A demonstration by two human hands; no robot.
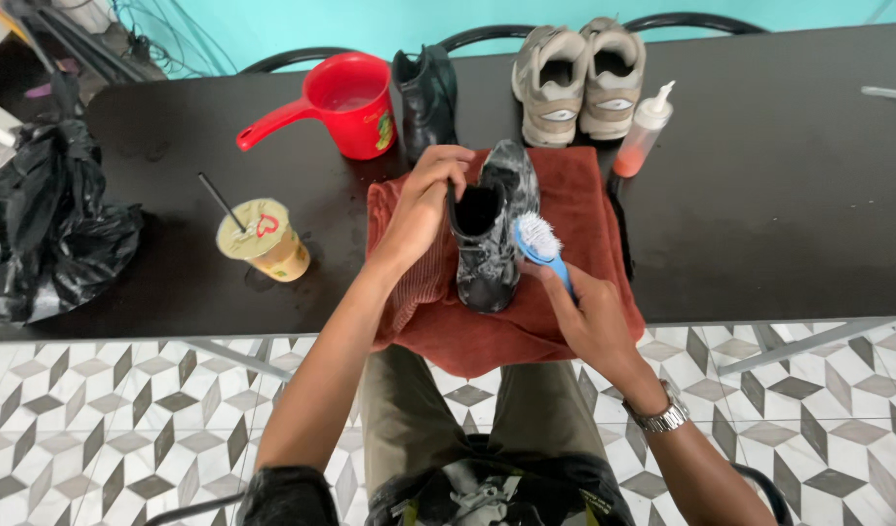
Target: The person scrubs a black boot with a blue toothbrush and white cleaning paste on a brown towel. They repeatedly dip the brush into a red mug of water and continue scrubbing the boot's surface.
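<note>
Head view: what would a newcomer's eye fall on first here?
First, the soapy black boot at the table's near edge, on a rust-red towel, with the left hand gripping its collar and the right hand holding a blue scrubbing brush against its side. Next, the bright red plastic dipper behind it, and the beige sneakers at the far edge.

Daylight was bright and even; the dark table (760, 195) showed soft sheen near its far edge, shadows stayed faint, and the edges bowed slightly.

boot (487, 229): wet, soapy leather | towel (584, 209): ribbed rust cloth | brush (543, 245): blue plastic | table (779, 195): matt black
</note>
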